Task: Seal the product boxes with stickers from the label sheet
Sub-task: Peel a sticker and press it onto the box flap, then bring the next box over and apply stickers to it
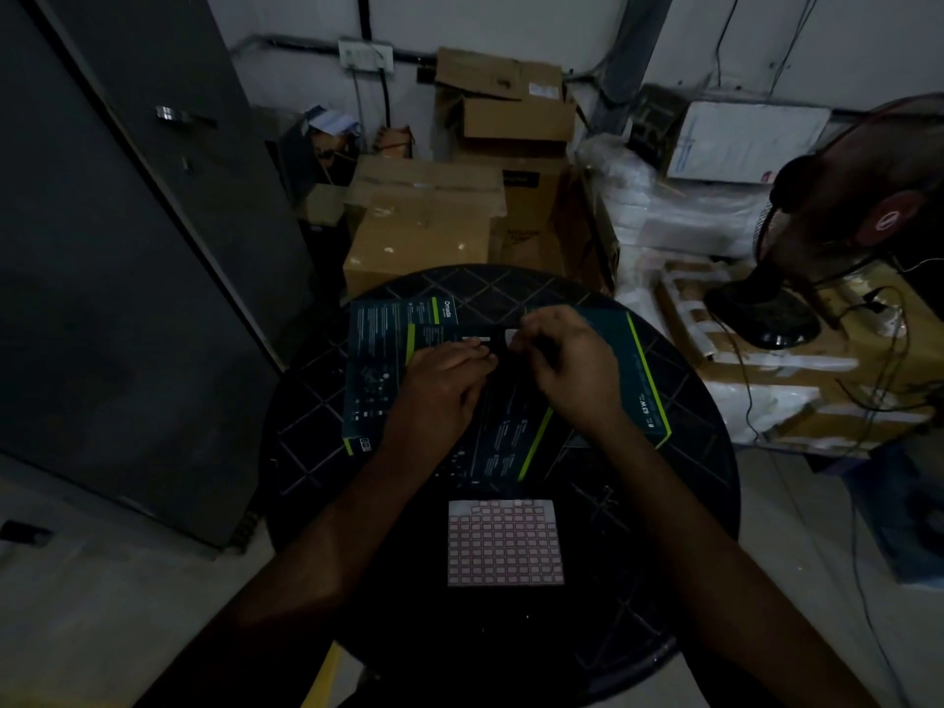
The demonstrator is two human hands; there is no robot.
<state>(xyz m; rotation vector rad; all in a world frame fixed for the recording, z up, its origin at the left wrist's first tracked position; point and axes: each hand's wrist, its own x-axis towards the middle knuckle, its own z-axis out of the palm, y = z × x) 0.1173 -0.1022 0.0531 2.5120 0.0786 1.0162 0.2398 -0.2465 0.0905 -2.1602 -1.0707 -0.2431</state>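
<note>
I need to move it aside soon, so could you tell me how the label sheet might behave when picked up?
The label sheet lies flat and thin on the table, so it is probably light and floppy. With no raised edge showing, it may need sliding to the rim first.

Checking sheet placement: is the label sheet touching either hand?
Apart. The head view shows the label sheet lying alone on the round table, with bare tabletop between it and the left hand and right hand, which rest on the product boxes.

Product boxes (641,380): matt printed card; label sheet (505,544) paper (slight sheen); cartons (424,217) rough cardboard.
</note>
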